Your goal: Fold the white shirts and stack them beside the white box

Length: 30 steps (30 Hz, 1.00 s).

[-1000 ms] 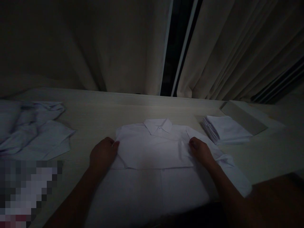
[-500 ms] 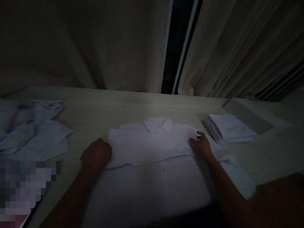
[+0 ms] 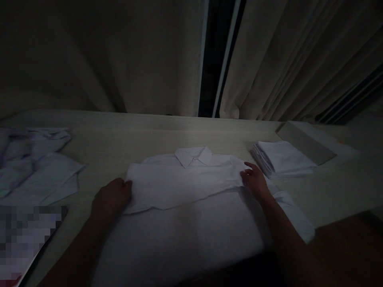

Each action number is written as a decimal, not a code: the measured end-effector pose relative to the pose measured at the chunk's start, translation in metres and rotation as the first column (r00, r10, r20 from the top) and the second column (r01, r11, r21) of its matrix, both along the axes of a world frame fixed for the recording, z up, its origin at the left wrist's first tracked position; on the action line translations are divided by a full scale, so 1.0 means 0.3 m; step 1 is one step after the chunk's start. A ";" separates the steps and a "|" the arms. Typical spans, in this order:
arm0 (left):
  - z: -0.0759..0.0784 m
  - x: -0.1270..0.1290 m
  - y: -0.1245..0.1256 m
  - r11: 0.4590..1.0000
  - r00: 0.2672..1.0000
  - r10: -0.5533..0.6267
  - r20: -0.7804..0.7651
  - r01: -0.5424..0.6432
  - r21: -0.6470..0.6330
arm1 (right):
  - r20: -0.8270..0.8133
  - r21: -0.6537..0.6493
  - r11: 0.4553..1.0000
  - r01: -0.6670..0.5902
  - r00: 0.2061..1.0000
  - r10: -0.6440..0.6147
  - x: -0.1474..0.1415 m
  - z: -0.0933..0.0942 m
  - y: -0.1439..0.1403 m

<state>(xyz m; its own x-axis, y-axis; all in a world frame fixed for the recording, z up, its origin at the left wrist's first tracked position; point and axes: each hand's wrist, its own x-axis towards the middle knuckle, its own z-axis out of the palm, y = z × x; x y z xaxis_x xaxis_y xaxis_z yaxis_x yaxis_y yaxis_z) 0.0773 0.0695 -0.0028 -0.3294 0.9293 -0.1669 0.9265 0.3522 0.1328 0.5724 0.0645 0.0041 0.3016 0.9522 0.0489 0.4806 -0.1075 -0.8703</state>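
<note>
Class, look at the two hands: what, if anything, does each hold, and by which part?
The left hand grips the white shirt's left folded edge; the right hand lies on its right edge, grip unclear.

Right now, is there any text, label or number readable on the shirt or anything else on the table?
None can be read. The shirt under both hands shows no print or tag. The folded stack, the crumpled shirts and the board look blank. The patch at lower left is blurred out.
</note>
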 end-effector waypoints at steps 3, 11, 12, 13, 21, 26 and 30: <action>0.033 0.013 -0.013 0.999 1.000 0.005 0.015 -0.006 0.038 | 0.059 -0.080 0.996 -0.031 0.998 0.036 0.000 -0.013 0.009; 0.071 0.215 -0.105 0.860 0.953 -0.301 -0.026 0.283 0.425 | 0.572 0.223 0.975 -0.004 0.810 -0.127 -0.056 -0.013 -0.007; 0.043 0.227 -0.111 0.849 0.928 -0.371 -0.044 0.358 0.390 | 0.594 0.229 0.970 -0.083 0.801 -0.072 -0.093 -0.013 -0.021; 0.010 0.231 -0.116 0.838 0.902 -0.427 -0.069 0.423 0.346 | 0.629 0.202 0.963 -0.178 0.777 0.011 -0.133 -0.016 -0.036; -0.126 0.195 -0.148 0.839 0.860 -0.458 -0.226 0.502 0.212 | 0.796 -0.195 0.920 -0.341 0.492 0.351 -0.269 -0.077 -0.100; -0.102 0.220 -0.155 0.842 0.869 -0.437 -0.233 0.486 0.234 | 0.822 -0.204 0.932 -0.299 0.465 0.329 -0.234 -0.088 -0.075; -0.090 0.247 -0.170 0.852 0.878 -0.436 -0.198 0.473 0.224 | 0.839 -0.192 0.940 -0.282 0.449 0.306 -0.223 -0.112 -0.067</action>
